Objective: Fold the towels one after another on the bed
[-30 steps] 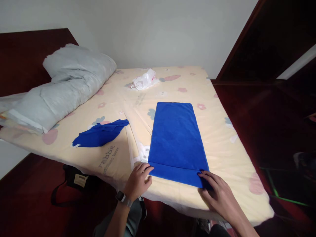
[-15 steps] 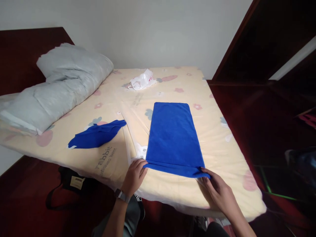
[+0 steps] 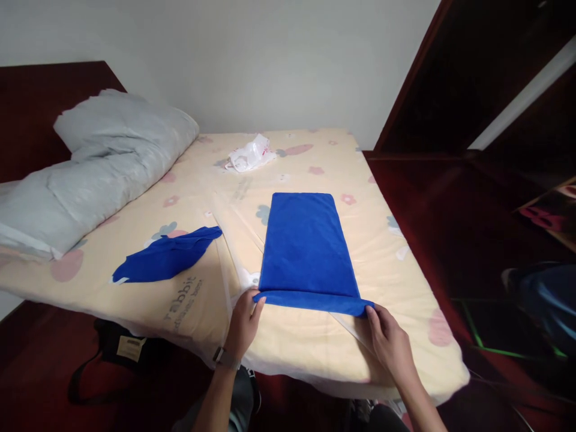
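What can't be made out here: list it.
All in the head view:
Larger blue cloth: most of its underside, hidden by the cloth itself.
Label on black bag: print too small.
Grey bedding: one end, cut off by left edge.
Dark blue thing: blurred, cut off by right edge.

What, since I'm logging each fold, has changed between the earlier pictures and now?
The near end of the flat blue cloth has been turned over toward its far end, into a narrower band. The left hand and right hand moved forward with it and pinch the band's two ends; nothing was let go. The crumpled blue cloth, white plastic bag and grey bedding stayed put.
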Motion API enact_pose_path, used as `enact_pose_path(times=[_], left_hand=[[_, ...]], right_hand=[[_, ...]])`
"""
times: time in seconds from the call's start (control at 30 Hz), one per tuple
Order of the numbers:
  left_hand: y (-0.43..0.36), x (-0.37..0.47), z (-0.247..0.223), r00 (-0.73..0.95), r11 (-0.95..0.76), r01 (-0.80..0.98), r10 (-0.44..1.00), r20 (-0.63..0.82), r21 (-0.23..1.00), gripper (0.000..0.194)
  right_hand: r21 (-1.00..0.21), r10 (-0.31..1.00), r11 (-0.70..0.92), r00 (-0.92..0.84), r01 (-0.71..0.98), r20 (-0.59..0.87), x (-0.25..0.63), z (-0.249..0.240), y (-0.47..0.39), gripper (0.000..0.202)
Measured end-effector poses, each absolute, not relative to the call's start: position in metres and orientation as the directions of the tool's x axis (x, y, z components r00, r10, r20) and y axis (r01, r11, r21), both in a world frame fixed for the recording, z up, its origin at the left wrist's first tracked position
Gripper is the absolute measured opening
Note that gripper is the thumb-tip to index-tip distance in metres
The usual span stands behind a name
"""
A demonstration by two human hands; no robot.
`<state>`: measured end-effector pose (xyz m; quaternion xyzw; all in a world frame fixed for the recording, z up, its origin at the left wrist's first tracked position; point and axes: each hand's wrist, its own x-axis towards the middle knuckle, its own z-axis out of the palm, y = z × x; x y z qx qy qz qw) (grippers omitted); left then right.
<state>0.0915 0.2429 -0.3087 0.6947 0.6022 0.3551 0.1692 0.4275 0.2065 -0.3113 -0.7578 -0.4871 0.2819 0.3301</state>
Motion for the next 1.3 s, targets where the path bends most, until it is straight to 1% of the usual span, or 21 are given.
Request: enact_pose_path(times=[0.1, 0.23, 0.33, 0.4, 0.47, 0.5, 0.57, 0.6, 0.67, 0.73, 0.83, 1.0, 1.1, 1.17, 1.3], left_hand=[[0.239, 0.091, -0.3, -0.029, -0.156, 0.697, 0.969, 0.245, 0.7, 0.025], [0.234, 0.088, -0.292, -0.049, -0.092, 0.652, 0.985, 0.163, 0.753, 0.03], [0.232, 0.085, -0.292, -0.077, -0.033, 0.644, 0.991, 0.107, 0.765, 0.031], [0.231, 0.083, -0.295, -0.065, -0.009, 0.666, 0.995, 0.07, 0.746, 0.029], [0.23, 0.083, -0.299, -0.037, -0.007, 0.728, 0.998, 0.05, 0.686, 0.027], [0.23, 0.084, -0.301, -0.028, -0.012, 0.773, 0.998, 0.053, 0.634, 0.026], [0.229, 0.085, -0.305, -0.034, -0.008, 0.865, 0.997, 0.075, 0.501, 0.024], [0.229, 0.086, -0.306, -0.043, 0.003, 0.9, 0.996, 0.082, 0.436, 0.025], [0.229, 0.087, -0.307, -0.065, 0.034, 0.938, 0.995, 0.078, 0.344, 0.028], [0.229, 0.088, -0.306, -0.082, 0.062, 0.947, 0.995, 0.052, 0.314, 0.034], [0.231, 0.087, -0.301, -0.07, 0.061, 0.933, 0.997, 0.013, 0.354, 0.042], [0.234, 0.083, -0.299, 0.019, -0.029, 0.867, 1.0, 0.025, 0.497, 0.047], [0.235, 0.081, -0.299, -0.008, 0.034, 0.767, 0.999, -0.043, 0.64, 0.043], [0.234, 0.079, -0.296, -0.037, 0.092, 0.692, 0.995, -0.092, 0.716, 0.038], [0.232, 0.075, -0.292, -0.065, 0.143, 0.616, 0.989, -0.132, 0.774, 0.034]], right_hand=[[-0.779, 0.916, -0.315, 0.387, 0.543, -0.1, 0.431, -0.31, 0.204, 0.05], [-0.773, 0.918, -0.307, 0.388, 0.556, -0.086, 0.437, -0.307, 0.197, 0.05], [-0.757, 0.932, -0.315, 0.339, 0.573, -0.131, 0.439, -0.305, 0.192, 0.049], [-0.728, 0.94, -0.328, 0.287, 0.602, -0.186, 0.439, -0.305, 0.19, 0.047], [-0.668, 0.937, -0.348, 0.256, 0.657, -0.236, 0.439, -0.306, 0.19, 0.048], [-0.631, 0.933, -0.359, 0.254, 0.688, -0.254, 0.439, -0.307, 0.19, 0.05], [-0.562, 0.928, -0.371, 0.268, 0.74, -0.26, 0.438, -0.308, 0.191, 0.051], [-0.546, 0.93, -0.367, 0.272, 0.753, -0.249, 0.438, -0.308, 0.192, 0.051], [-0.556, 0.934, -0.358, 0.282, 0.751, -0.221, 0.437, -0.306, 0.194, 0.049], [-0.587, 0.924, -0.382, 0.309, 0.713, -0.226, 0.436, -0.303, 0.195, 0.049], [-0.606, 0.89, -0.456, 0.346, 0.652, -0.298, 0.436, -0.3, 0.197, 0.052], [-0.616, 0.875, -0.483, 0.341, 0.622, -0.343, 0.439, -0.308, 0.2, 0.054], [-0.653, 0.886, -0.464, 0.323, 0.598, -0.334, 0.44, -0.313, 0.201, 0.052], [-0.668, 0.885, -0.465, 0.324, 0.582, -0.334, 0.44, -0.312, 0.202, 0.052], [-0.682, 0.86, -0.509, 0.317, 0.525, -0.399, 0.443, -0.306, 0.202, 0.057]])
